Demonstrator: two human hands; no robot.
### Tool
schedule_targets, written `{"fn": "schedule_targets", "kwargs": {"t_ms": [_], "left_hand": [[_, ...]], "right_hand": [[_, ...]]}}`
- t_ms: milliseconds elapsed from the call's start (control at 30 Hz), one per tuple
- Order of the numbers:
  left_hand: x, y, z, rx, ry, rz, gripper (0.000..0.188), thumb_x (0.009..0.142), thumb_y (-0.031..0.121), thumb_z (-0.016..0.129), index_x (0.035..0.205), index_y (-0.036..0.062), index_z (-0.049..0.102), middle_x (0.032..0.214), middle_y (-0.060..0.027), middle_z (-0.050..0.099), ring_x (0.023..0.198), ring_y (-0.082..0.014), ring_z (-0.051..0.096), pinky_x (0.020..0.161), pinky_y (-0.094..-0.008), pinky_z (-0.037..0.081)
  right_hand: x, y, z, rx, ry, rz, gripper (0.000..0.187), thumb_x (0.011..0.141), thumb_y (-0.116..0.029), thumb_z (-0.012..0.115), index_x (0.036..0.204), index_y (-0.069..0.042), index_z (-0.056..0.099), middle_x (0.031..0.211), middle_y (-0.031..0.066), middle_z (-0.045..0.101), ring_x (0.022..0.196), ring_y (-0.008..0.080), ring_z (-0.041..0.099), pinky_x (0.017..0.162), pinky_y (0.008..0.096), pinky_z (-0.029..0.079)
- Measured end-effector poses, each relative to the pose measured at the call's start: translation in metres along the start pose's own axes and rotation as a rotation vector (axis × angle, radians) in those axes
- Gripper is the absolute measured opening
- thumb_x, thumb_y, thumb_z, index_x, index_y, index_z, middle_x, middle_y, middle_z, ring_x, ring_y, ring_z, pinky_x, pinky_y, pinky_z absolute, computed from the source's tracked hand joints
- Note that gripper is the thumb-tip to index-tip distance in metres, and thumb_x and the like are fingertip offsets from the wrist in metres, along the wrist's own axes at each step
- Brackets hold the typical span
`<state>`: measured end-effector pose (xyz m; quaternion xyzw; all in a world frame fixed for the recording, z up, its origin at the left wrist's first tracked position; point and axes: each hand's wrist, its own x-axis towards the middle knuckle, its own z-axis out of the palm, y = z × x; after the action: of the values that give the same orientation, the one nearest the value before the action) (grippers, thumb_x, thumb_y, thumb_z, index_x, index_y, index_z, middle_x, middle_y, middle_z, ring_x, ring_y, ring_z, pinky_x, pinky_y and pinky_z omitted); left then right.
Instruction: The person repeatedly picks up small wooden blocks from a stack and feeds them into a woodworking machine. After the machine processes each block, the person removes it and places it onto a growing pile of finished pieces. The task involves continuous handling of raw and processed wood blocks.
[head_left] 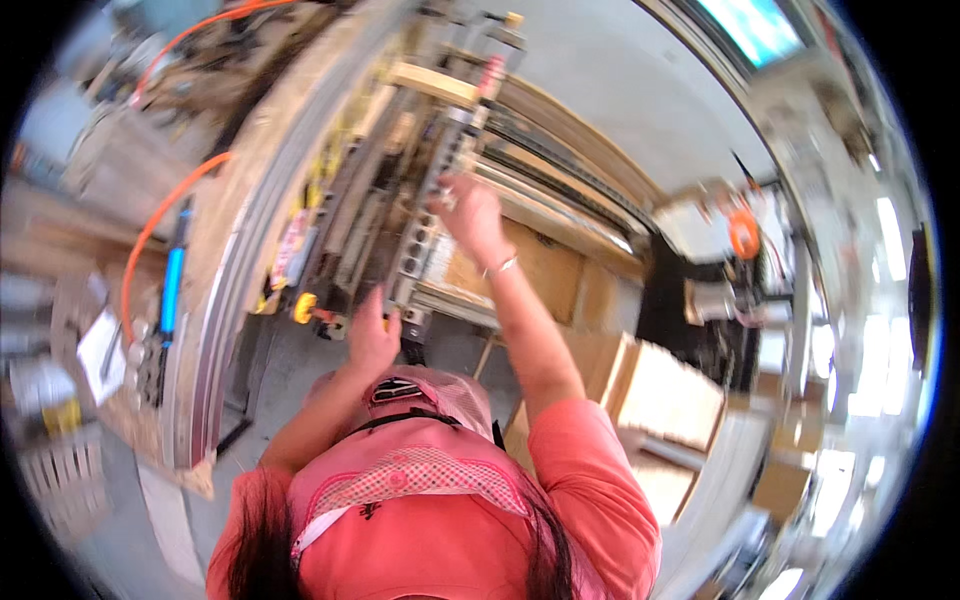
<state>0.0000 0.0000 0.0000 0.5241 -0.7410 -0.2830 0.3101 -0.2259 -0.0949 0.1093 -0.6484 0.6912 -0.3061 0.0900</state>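
A long metal rail with a row of round holes (412, 250) runs away from me across the middle of the view. Beside its near end is my left hand (373, 338), thumb and fingers apart, with no object visible in it. Farther along the rail, my right hand (472, 215) reaches over it with bent fingers drawn together at the rail's edge. Motion blur hides what those fingertips hold, if anything. Across the rail's far part lies a pale wooden strip (435, 84). A yellow round knob (305, 308) sits left of my left hand.
On the left stands a wooden bench with metal edging (215, 330), bearing an orange hose (150, 235) and a blue tool (172, 290). Cardboard boxes (600, 385) are close on my right. Beyond them is a machine with an orange round part (743, 233).
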Motion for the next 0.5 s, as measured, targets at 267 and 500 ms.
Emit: {"fn": "schedule_targets", "kwargs": {"t_ms": [267, 500], "left_hand": [[-0.01, 0.022, 0.002, -0.08, -0.175, 0.061, 0.052, 0.09, 0.02, 0.05, 0.132, -0.0049, 0.035, 0.124, -0.028, 0.048, 0.112, -0.0425, 0.048, 0.095, -0.0442, 0.039], [-0.008, 0.011, 0.002, -0.099, -0.194, 0.093, 0.051, 0.091, 0.02, 0.05, 0.132, -0.0055, 0.034, 0.126, -0.0277, 0.048, 0.116, -0.0415, 0.047, 0.097, -0.0427, 0.038]], "right_hand": [[-0.269, -0.031, -0.134, -0.315, 0.278, 0.371, 0.022, 0.073, -0.01, 0.072, 0.093, -0.003, 0.066, 0.081, 0.0111, 0.063, 0.071, 0.025, 0.063, 0.063, 0.0334, 0.051], [-0.457, -0.048, -0.219, -0.831, 0.301, 0.891, 0.042, 0.066, -0.026, 0.079, 0.1, -0.005, 0.064, 0.092, 0.0109, 0.063, 0.087, 0.0286, 0.06, 0.077, 0.0385, 0.049]]}}
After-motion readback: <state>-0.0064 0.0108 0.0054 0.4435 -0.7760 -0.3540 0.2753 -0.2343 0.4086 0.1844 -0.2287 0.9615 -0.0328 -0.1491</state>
